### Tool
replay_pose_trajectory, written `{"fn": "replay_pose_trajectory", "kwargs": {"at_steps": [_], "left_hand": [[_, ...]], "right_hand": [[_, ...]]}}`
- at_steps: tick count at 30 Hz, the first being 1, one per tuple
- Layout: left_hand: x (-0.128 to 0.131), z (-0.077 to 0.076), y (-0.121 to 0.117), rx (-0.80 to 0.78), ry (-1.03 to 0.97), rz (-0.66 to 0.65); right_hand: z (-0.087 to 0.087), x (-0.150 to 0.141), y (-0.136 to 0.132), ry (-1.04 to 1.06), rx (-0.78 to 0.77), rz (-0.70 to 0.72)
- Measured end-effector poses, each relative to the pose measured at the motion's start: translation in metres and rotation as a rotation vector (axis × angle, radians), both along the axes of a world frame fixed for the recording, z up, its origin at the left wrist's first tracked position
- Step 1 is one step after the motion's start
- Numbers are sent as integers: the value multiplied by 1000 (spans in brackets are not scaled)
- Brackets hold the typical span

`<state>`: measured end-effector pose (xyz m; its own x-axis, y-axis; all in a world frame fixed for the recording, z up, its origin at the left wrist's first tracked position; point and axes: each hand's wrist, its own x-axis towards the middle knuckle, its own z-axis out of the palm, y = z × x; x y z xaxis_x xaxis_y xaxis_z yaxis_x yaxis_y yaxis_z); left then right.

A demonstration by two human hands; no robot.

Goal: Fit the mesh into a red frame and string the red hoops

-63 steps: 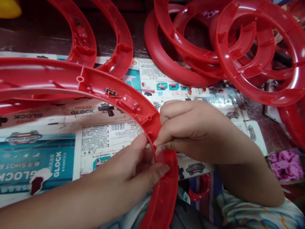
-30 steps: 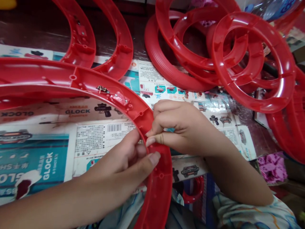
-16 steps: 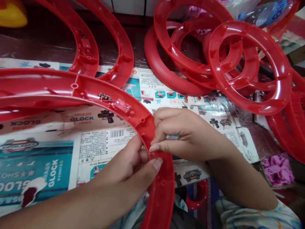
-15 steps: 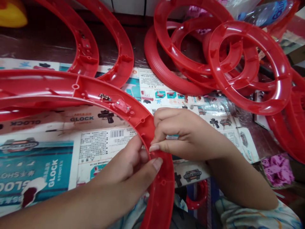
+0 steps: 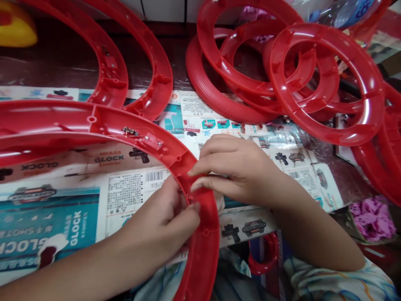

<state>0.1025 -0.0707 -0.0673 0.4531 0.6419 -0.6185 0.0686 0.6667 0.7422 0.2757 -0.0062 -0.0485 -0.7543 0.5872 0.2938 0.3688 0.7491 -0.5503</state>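
Note:
A large red plastic ring (image 5: 205,246) with an open, ribbed channel lies across the middle and left of the view. My left hand (image 5: 171,215) is closed around its inner side, with the thumb over the channel and fingers underneath. My right hand (image 5: 232,169) reaches over the outer rim. Its thumb and index fingertips touch the channel close to my left thumb, slightly apart, with nothing visible between them. In the channel, up and left of my right hand, sit a small red screwed-in block (image 5: 153,142) and a small metal part (image 5: 130,131).
Two more large red rings (image 5: 163,83) stand at the back left. Several smaller red rings (image 5: 326,138) are piled at the back right, near a plastic bottle (image 5: 354,12). Printed cardboard (image 5: 84,192) covers the table. Pink crumpled material (image 5: 372,219) is at the right.
My right thumb and index finger have moved apart from their pinch and shifted left. My left thumb has drawn back toward the ring's inner edge. The ring sits slightly further left in view.

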Motion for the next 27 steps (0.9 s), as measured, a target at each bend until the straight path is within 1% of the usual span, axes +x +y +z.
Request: {"fn": "replay_pose_trajectory", "kwargs": {"at_steps": [2,3,5,7,10,12,15,17,18,20,22,25,27], "left_hand": [[0,-1,0,96,-5,-17],[1,-1,0,103,-20,-20],[2,0,-2,50,-68,-43],[3,1,-6,12,-99,-89],[2,-1,-13,55,-72,-171],[2,-2,-17,62,-61,-187],[3,-1,-21,10,-136,-194],[5,2,-20,-45,-202,-168],[6,3,-20,-81,-221,-135],[8,4,-17,-155,-229,-65],[9,4,-13,-183,-195,-15],[11,4,-7,-130,-76,47],[11,4,-3,-57,6,88]], "right_hand": [[2,2,-1,-32,119,8],[4,3,-2,-52,160,10],[8,4,-4,-79,193,14],[12,3,-6,-63,153,13],[14,0,-8,22,43,34],[13,-2,-7,59,-33,47],[10,0,-3,88,-146,58],[8,2,-1,103,-180,76],[7,3,0,100,-175,77],[7,4,1,72,-136,59],[6,4,2,41,-94,43],[6,2,1,10,-73,47],[6,1,0,-11,-48,6]]}}
